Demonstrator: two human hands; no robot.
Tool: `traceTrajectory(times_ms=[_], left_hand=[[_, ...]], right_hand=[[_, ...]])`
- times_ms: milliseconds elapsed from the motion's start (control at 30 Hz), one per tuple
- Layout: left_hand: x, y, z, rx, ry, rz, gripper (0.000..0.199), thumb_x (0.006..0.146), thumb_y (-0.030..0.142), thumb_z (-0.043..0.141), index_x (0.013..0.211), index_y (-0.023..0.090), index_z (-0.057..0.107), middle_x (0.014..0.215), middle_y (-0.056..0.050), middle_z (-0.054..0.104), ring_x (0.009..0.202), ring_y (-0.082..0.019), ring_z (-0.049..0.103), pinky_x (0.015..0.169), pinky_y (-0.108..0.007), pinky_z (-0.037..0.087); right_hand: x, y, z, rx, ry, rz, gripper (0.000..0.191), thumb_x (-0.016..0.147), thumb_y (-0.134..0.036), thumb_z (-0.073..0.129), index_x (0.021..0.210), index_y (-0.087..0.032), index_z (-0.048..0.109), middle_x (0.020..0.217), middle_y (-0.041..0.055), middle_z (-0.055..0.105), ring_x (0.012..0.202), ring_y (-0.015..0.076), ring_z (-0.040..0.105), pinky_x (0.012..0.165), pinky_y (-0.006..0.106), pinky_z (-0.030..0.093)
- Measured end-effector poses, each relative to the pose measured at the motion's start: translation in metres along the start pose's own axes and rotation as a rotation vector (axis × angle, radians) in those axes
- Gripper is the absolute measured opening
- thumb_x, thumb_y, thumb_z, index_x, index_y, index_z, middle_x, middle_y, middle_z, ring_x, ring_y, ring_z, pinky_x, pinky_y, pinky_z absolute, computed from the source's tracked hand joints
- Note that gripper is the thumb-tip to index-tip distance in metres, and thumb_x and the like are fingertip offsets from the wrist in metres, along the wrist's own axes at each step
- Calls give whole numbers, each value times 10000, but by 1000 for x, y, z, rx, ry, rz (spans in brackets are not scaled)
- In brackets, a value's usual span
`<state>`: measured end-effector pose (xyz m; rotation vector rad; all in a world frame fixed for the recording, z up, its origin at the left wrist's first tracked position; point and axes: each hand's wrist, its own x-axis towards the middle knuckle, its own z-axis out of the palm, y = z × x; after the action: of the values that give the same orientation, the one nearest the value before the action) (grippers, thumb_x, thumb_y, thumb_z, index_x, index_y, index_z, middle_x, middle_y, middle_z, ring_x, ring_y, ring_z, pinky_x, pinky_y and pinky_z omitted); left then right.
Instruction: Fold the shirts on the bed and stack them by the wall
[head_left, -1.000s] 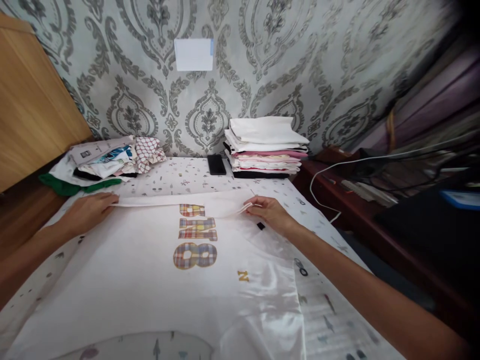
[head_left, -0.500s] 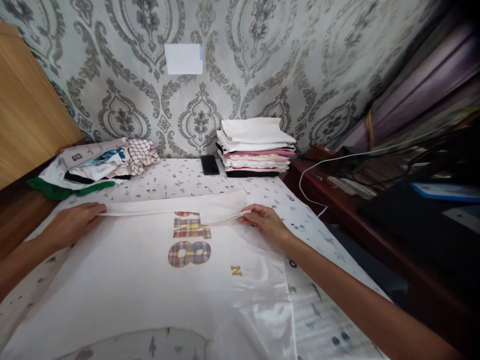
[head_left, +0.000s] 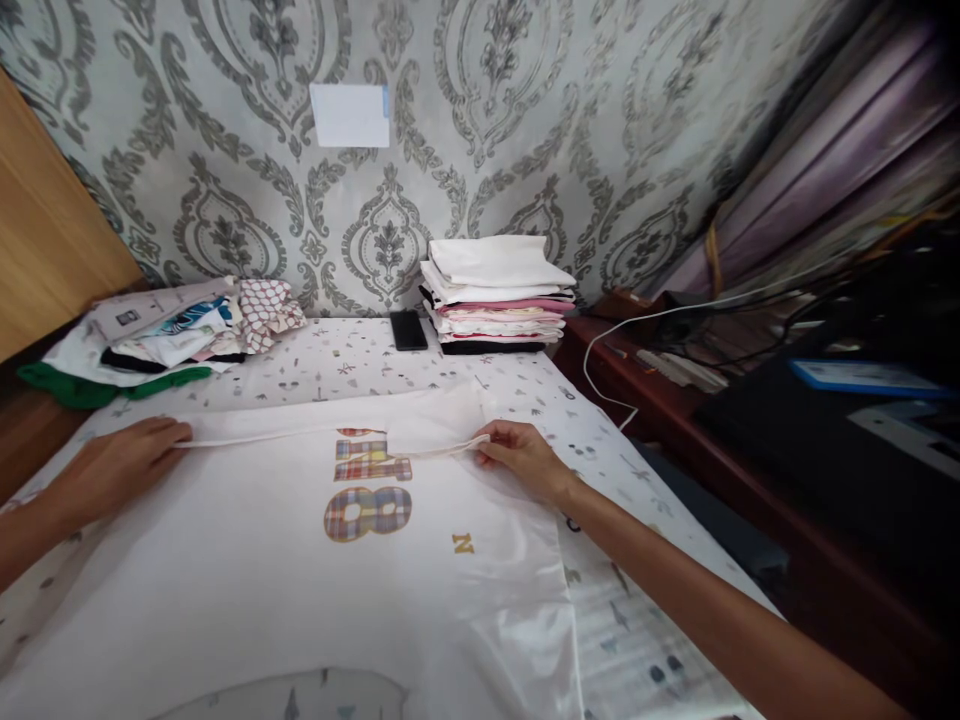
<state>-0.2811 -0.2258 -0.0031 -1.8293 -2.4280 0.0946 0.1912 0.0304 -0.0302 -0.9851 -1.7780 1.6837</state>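
Note:
A white T-shirt [head_left: 247,560] lies spread out, with plaid lettering and a small yellow N printed on it. Its far side is folded over toward me, and the folded edge runs between my hands across the lettering. My left hand [head_left: 127,468] has its fingertips closed at the left end of that edge. At the other end, my right hand [head_left: 523,460] pinches the cloth between thumb and fingers. Part of the print is covered by the fold.
A patterned sheet [head_left: 337,362] covers the surface below. Toward the wall stand a neat stack of folded clothes [head_left: 499,300], a black phone [head_left: 409,331] and a looser pile of clothes [head_left: 161,335]. To the right, a white cable [head_left: 589,365] hangs over a dark red ledge [head_left: 652,400].
Both hands have drawn the folded edge slightly toward me, so the folded strip is wider on the left. The view has shifted a little to the right.

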Motion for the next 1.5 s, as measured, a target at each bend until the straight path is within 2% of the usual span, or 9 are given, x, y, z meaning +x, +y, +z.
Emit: traceTrajectory(times_ms=[167, 300, 400, 600, 900, 1000, 1133, 1333, 1500], left_hand=[[-1, -3, 2, -42, 9, 25, 454, 871, 458, 307, 961, 262, 706, 1159, -88, 719, 1132, -290, 640, 898, -406, 528], [6, -5, -11, -134, -121, 61, 408, 821, 546, 424, 915, 276, 715, 1053, -57, 736, 1022, -276, 671, 860, -358, 522], [13, 5, -25, -197, -132, 5, 437, 860, 574, 410, 961, 263, 700, 1029, -34, 740, 948, -254, 673, 801, -318, 496], [24, 48, -27, -207, -57, -77, 427, 920, 508, 299, 901, 219, 613, 843, -31, 690, 758, -216, 605, 664, -289, 403], [28, 21, -7, -221, -59, -172, 285, 877, 425, 384, 895, 210, 570, 838, -34, 651, 775, -211, 593, 663, -295, 401], [29, 17, -4, -195, 0, -179, 319, 873, 409, 377, 936, 190, 601, 905, -78, 656, 863, -244, 618, 740, -332, 451], [30, 29, 12, -213, 152, -120, 504, 948, 443, 301, 1261, 150, 568, 1291, -148, 614, 1242, -283, 542, 1021, -411, 430], [38, 31, 36, -170, -109, -86, 741, 977, 558, 198, 1552, 106, 313, 1640, -154, 277, 1525, -282, 228, 1212, -499, 196], [38, 22, 37, -154, -112, -106, 782, 972, 600, 190, 1574, 108, 270, 1650, -158, 239, 1535, -287, 195, 1204, -518, 190]], right_hand=[[9, -13, -16, -156, -126, 81, 266, 697, -408, 764, 811, -169, 729, 629, 10, 678, 533, 129, 598, 551, 261, 484], [42, -32, -26, -452, 140, -48, 216, 822, -373, 636, 877, -180, 716, 799, 36, 714, 497, 115, 582, 508, 258, 442], [70, -38, -16, -827, 319, -181, 160, 866, -239, 561, 897, -189, 710, 854, 51, 709, 694, 170, 643, 649, 280, 458], [89, -26, 10, -1288, 228, -184, 244, 957, -231, 447, 1007, -192, 683, 1073, 105, 694, 888, 222, 646, 700, 304, 422], [92, -17, -3, -1353, 266, -111, 259, 936, -238, 452, 1022, -181, 690, 1069, 135, 700, 913, 279, 648, 686, 349, 445], [98, -15, 7, -1346, 262, -248, 291, 923, -222, 445, 989, -167, 724, 1065, 159, 697, 1018, 313, 628, 781, 394, 494], [102, -3, 25, -1225, 70, -522, 418, 972, -293, 407, 1300, -154, 625, 1366, 162, 613, 1295, 310, 527, 1045, 448, 453], [100, 21, 32, -1309, -3, -476, 550, 1014, -438, 331, 1462, -146, 461, 1536, 176, 457, 1450, 291, 385, 1159, 510, 333], [103, 22, 29, -1293, 17, -476, 555, 1010, -440, 338, 1448, -125, 470, 1529, 195, 459, 1449, 305, 382, 1152, 522, 338]])
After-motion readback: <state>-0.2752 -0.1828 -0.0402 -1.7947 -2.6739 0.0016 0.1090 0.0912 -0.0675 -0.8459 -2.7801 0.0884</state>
